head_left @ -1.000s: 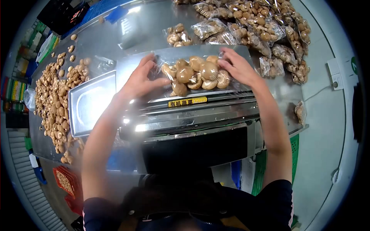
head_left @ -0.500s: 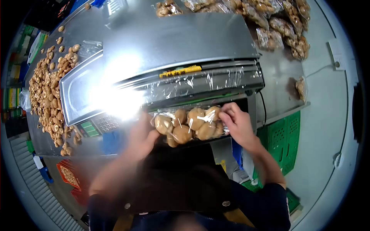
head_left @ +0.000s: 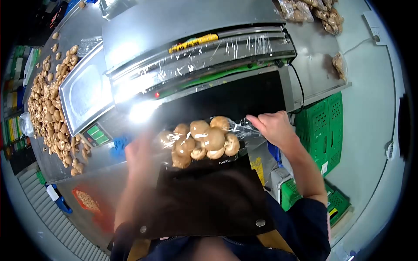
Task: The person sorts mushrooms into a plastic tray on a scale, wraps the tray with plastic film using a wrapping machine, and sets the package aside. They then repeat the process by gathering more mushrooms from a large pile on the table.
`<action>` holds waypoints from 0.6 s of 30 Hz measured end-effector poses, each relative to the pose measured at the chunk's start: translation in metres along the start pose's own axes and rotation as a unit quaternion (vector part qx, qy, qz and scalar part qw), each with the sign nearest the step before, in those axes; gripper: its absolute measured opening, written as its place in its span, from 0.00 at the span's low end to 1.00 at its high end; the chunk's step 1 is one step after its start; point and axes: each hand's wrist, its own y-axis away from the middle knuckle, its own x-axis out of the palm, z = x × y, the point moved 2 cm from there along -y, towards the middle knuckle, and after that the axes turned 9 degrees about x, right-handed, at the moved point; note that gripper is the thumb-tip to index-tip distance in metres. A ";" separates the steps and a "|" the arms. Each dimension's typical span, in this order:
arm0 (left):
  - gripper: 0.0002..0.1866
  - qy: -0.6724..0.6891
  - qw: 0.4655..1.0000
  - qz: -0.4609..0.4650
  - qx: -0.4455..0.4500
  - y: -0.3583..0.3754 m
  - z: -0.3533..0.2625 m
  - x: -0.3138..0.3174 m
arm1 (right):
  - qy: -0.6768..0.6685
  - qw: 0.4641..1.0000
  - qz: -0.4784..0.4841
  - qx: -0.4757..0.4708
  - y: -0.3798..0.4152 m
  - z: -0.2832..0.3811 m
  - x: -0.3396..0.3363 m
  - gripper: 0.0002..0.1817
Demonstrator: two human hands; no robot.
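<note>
A clear plastic-wrapped pack of brown mushrooms (head_left: 202,141) hangs in front of me, over my dark apron and the near edge of the wrapping machine. The film at its right end is pulled out and twisted, and my right hand (head_left: 276,129) is closed on it, thumb pointing inward. My left hand (head_left: 141,150) is by the pack's left end, smeared by motion, so its fingers cannot be made out. Behind the pack is the film wrapping machine (head_left: 200,65), with a black plate (head_left: 230,93) at its front and a yellow label on its bar.
To the left lie a heap of loose mushrooms (head_left: 48,108), a scale pan (head_left: 87,93) and a blue cloth (head_left: 118,146). Bagged mushrooms (head_left: 296,11) are at the back right. Green crates (head_left: 320,135) stand right, a red crate (head_left: 85,202) lower left.
The pack has come off the machine's front toward me, and its right end film is now stretched out. My left hand has moved left and down; my right hand has turned into a closed grip.
</note>
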 end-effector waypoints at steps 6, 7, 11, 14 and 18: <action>0.15 -0.065 0.984 0.137 -0.095 0.037 0.126 -0.053 | 0.132 0.986 0.062 -0.084 0.059 -0.005 0.040 0.20; 0.14 -0.057 0.982 0.145 -0.107 0.041 0.139 -0.045 | 0.154 0.982 0.055 -0.090 0.068 -0.003 0.063 0.19; 0.09 0.179 0.974 0.088 -0.104 0.041 0.196 0.007 | 0.076 0.963 0.258 0.020 0.084 0.032 0.173 0.08; 0.06 0.194 0.972 0.113 -0.076 0.054 0.196 0.041 | -0.589 0.643 0.308 0.382 0.069 0.089 0.179 0.04; 0.03 0.150 0.981 0.100 0.071 0.067 0.170 0.052 | -0.430 0.779 0.389 0.239 0.066 0.110 0.164 0.05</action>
